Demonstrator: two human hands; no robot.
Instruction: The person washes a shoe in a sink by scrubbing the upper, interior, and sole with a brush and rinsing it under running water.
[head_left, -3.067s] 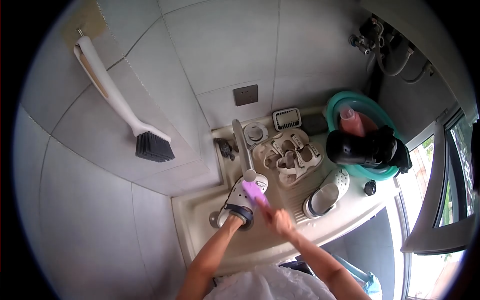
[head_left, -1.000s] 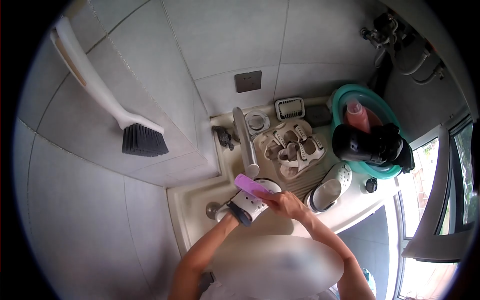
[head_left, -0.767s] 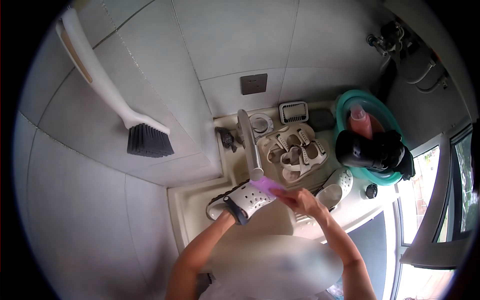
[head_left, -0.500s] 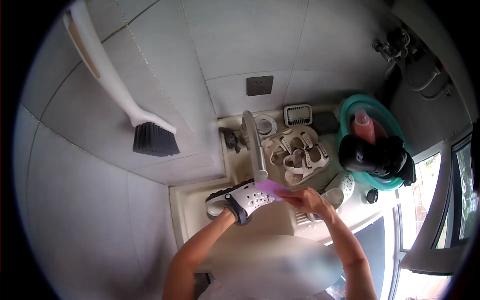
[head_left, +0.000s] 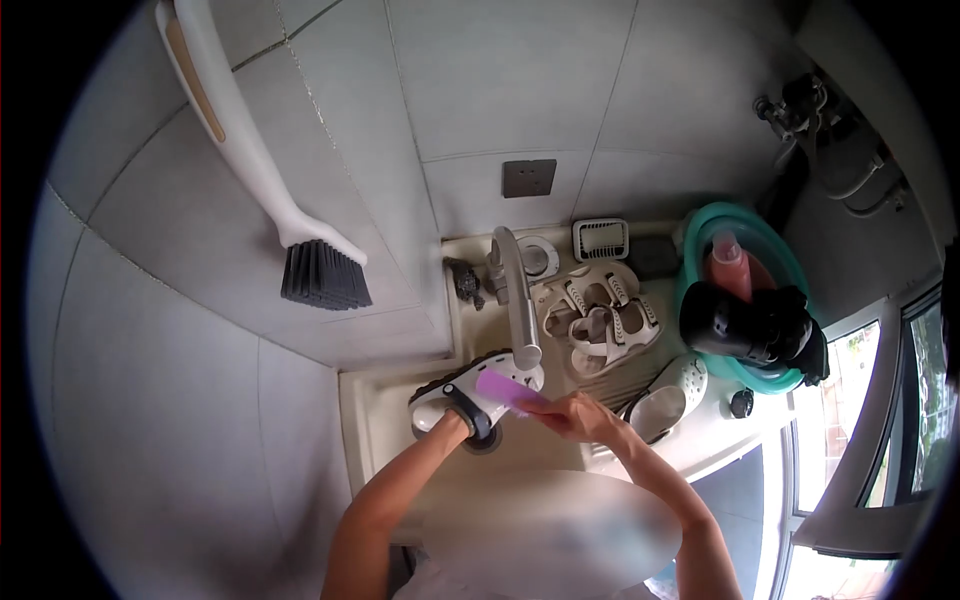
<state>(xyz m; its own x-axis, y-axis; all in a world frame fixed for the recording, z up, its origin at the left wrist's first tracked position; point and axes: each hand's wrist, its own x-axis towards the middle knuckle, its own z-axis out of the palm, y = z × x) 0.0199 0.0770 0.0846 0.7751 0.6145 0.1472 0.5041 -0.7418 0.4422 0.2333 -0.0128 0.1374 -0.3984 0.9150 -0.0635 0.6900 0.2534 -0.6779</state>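
A white clog with a dark heel strap is over the sink basin, below the faucet. My left hand is pushed inside the clog's opening, its fingers hidden in the shoe. My right hand is closed round the handle of a purple brush, whose head lies against the clog's upper. The second white clog rests on the ribbed drainboard to the right. Behind it sits a pair of beige sandals.
A teal basin at the right holds a pink bottle and black items. A large white brush hangs on the left wall. A soap dish stands at the back, and an open window is at the right.
The brush has moved left from the clog's toe onto its upper. Since the earliest frame, the clog has shifted and turned under the faucet. The camera view has also shifted slightly.
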